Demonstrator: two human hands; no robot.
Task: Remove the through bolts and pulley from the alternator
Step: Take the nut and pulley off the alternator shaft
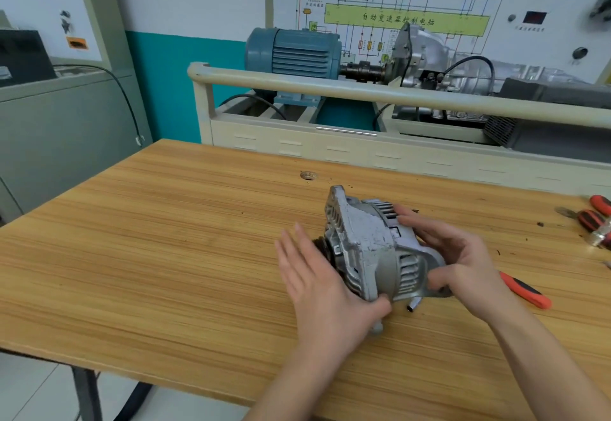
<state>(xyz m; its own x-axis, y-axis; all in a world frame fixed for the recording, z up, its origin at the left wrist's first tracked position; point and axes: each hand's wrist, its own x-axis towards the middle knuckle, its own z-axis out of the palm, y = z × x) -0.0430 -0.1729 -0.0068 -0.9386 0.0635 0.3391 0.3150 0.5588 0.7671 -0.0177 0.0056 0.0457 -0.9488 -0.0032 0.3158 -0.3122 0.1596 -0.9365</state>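
Alternator (373, 252) held between both my hands, centre-right of frame.
Red-handled tools (525, 290) lie right; pulley (322, 248) points left, behind my flat left hand (317, 285); right hand (459, 255) grips the rear.

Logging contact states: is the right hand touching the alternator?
Touching. Head view shows the right hand with fingers on the alternator body and thumb against its rear end.

Red-and-black-handled tools (595, 219) lie at the right edge of the wooden desk (165, 238); one more such handle (525, 290) lies nearer its front right; a small round hole (308, 175) sits toward the back edge; behind stand a blue motor (292, 52) and a wiring chart (406, 0).
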